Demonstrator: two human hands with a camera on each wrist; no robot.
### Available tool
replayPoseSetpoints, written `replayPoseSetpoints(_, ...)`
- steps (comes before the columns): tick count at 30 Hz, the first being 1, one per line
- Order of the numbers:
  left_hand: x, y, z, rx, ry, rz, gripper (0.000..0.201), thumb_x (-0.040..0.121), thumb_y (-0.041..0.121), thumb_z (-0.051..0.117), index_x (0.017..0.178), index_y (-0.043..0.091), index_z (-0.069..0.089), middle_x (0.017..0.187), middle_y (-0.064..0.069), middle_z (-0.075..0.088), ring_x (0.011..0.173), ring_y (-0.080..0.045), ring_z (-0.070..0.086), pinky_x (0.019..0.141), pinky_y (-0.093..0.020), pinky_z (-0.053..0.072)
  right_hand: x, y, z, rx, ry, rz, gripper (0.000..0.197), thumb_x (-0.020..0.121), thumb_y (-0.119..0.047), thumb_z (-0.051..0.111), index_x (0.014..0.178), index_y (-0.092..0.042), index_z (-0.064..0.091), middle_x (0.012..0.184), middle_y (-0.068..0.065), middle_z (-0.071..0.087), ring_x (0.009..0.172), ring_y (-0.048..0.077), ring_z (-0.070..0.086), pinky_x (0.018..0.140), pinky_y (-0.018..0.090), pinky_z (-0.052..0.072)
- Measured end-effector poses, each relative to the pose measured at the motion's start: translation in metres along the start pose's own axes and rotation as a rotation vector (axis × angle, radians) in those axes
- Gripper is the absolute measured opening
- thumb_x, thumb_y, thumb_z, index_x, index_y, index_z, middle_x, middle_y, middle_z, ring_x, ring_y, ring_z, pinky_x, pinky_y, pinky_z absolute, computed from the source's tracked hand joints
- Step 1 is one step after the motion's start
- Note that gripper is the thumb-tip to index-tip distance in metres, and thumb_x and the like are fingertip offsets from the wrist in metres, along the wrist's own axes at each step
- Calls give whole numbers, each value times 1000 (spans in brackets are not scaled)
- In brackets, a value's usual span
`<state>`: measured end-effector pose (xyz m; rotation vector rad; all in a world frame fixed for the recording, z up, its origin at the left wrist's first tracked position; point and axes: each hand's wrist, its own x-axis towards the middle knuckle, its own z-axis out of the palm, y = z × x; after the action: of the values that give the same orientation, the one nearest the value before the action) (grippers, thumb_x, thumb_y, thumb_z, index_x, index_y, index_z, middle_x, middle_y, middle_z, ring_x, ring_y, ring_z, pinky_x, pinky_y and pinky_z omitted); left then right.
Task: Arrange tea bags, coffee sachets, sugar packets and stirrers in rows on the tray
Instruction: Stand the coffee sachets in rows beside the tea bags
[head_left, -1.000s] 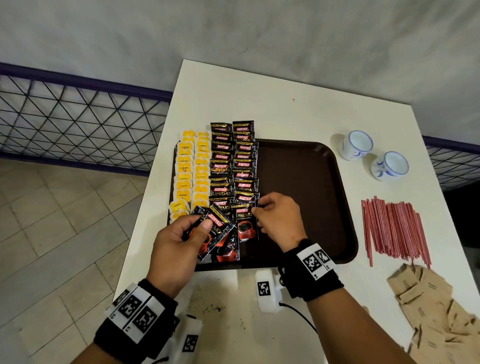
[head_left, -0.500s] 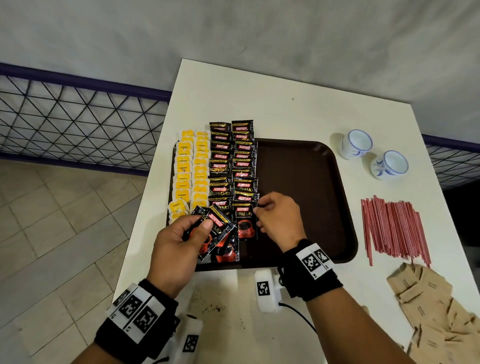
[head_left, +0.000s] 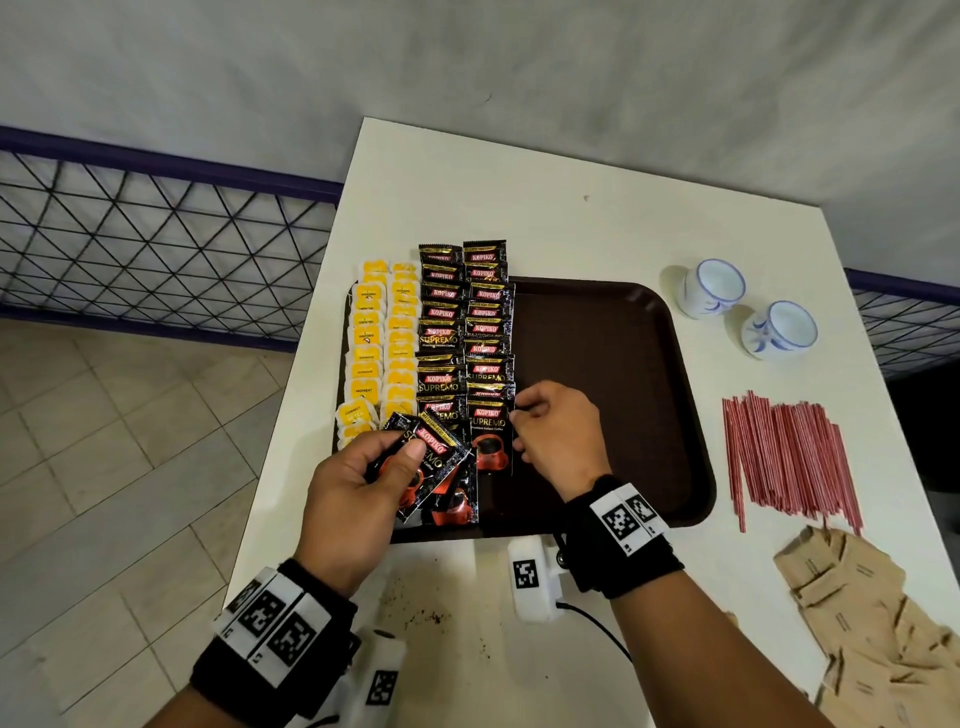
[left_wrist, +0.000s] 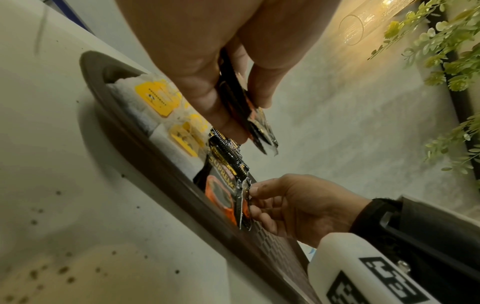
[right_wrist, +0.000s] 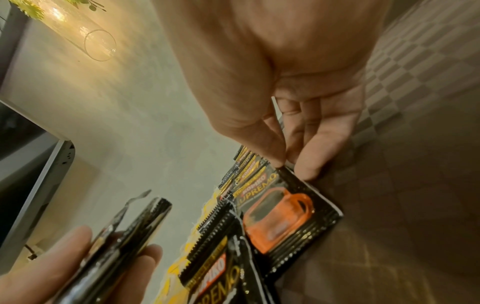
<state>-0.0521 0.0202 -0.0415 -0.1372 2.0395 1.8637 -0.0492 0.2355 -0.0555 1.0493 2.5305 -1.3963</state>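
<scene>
A dark brown tray (head_left: 613, 364) holds two rows of yellow tea bags (head_left: 366, 358) at its left edge and two rows of black coffee sachets (head_left: 488, 332) beside them. My left hand (head_left: 384, 467) grips a small stack of black coffee sachets (head_left: 434, 457) over the tray's near left corner. My right hand (head_left: 519, 415) pinches the right edge of the nearest sachet (head_left: 489, 441) in the second coffee row, thumb and forefinger closed on it (right_wrist: 283, 168). Red stirrers (head_left: 789, 457) and brown sugar packets (head_left: 872, 623) lie on the table to the right.
Two white cups with blue marks (head_left: 714, 286) (head_left: 779, 330) stand on the white table (head_left: 545, 208) beyond the tray's right side. Dark crumbs dot the table's near edge (head_left: 415, 613). A wire fence (head_left: 156, 249) and tiled floor lie to the left.
Almost nothing moved: my right hand keeps its pinch on the nearest sachet and has nudged it slightly. The left hand holds its stack in the same place.
</scene>
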Motion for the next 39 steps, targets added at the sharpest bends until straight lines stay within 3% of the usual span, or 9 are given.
replayPoseSetpoints(11,0,3,4,-17,2,-10,12,93,28,66,96,22,77,89,-3,76,84,-21,71,77,-35,56,-6,2,-6,18,32,-12,16,86,-18,65,80,-32,63,79,-3,70,72,17,72,72,42,62)
replayPoseSetpoints(15,1,6,8,-20,19,-1,10,94,25,66,92,23,76,85,1,75,77,-8,68,74,-25,51,-18,-4,-16,23,77,-87,17,89,-12,61,88,-28,67,83,-4,72,78,12,71,74,24,56)
replayPoseSetpoints(19,2,9,15,-32,48,-5,11,94,29,67,93,23,76,83,-1,74,78,-16,69,73,-38,57,-40,-22,-20,318,-168,-61,4,90,-14,70,92,-18,71,83,0,71,68,14,69,58,28,51)
replayPoseSetpoints(21,2,12,19,-45,65,15,11,93,26,67,97,22,76,88,0,76,84,-15,71,78,-36,58,-46,-26,-19,416,-300,-44,12,87,-18,76,96,-11,71,83,4,69,68,16,67,52,26,48)
replayPoseSetpoints(25,2,16,26,-40,41,40,13,91,25,69,100,23,78,96,6,76,93,-11,71,84,-31,55,-44,-25,-9,384,-303,-139,18,82,-10,80,96,-15,70,87,3,62,64,10,60,47,21,44)
replayPoseSetpoints(28,0,15,25,-38,29,29,12,91,25,69,98,24,78,94,5,77,93,-12,71,87,-37,57,-38,-24,-10,452,-240,-133,15,83,-2,76,87,-14,69,79,4,64,59,8,57,47,19,42)
replayPoseSetpoints(33,3,10,9,-83,44,-70,28,97,4,58,102,21,78,106,7,75,104,-10,68,97,-48,53,-18,-12,-47,550,-127,-109,17,89,5,66,88,-12,69,65,7,65,55,14,57,44,21,39)
replayPoseSetpoints(36,6,3,-1,-138,31,-115,38,97,-3,51,100,23,79,112,1,75,112,-28,68,92,-58,54,-14,4,-59,378,-175,-64,20,91,6,62,88,-12,70,64,6,66,52,12,58,43,20,43)
replayPoseSetpoints(39,7,-2,-4,-113,32,-111,40,96,-4,50,101,24,79,113,1,74,113,-30,67,97,-64,49,-16,18,-48,195,-231,-14,23,92,4,63,87,-17,71,63,2,67,51,9,59,43,19,43)
